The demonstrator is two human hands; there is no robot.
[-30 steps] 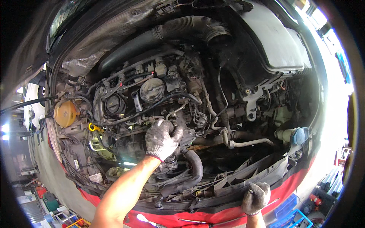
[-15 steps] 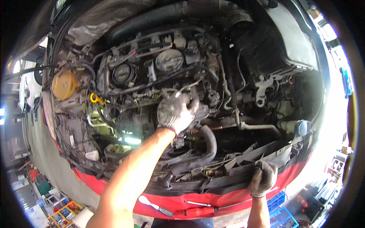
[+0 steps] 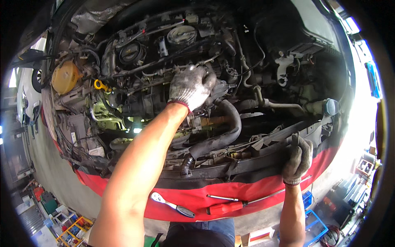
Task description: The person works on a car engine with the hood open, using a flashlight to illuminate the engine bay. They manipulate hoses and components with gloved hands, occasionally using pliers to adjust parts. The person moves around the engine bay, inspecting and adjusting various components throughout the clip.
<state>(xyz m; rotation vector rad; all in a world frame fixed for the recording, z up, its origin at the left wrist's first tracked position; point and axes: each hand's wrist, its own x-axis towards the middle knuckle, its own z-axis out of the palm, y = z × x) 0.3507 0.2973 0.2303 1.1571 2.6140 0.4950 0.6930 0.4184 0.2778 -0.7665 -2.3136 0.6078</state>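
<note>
Grey-white knit-gloved left hand [image 3: 192, 85] curls over dark metal engine [image 3: 151, 57]; matching right hand [image 3: 298, 161] curls too, perhaps bracing; grips unclear.

At the left edge of the frame stands 1 white car [image 3: 27, 96], with a dark wheel [image 3: 37, 80], on a grey floor [image 3: 53, 164]. The lower left corner shows 1 small red box [image 3: 38, 192], 1 dark green case [image 3: 49, 205] just beside it, and 1 orange-yellow open rack [image 3: 69, 228]. At lower right stands 1 bright blue open frame [image 3: 321, 220].
</note>
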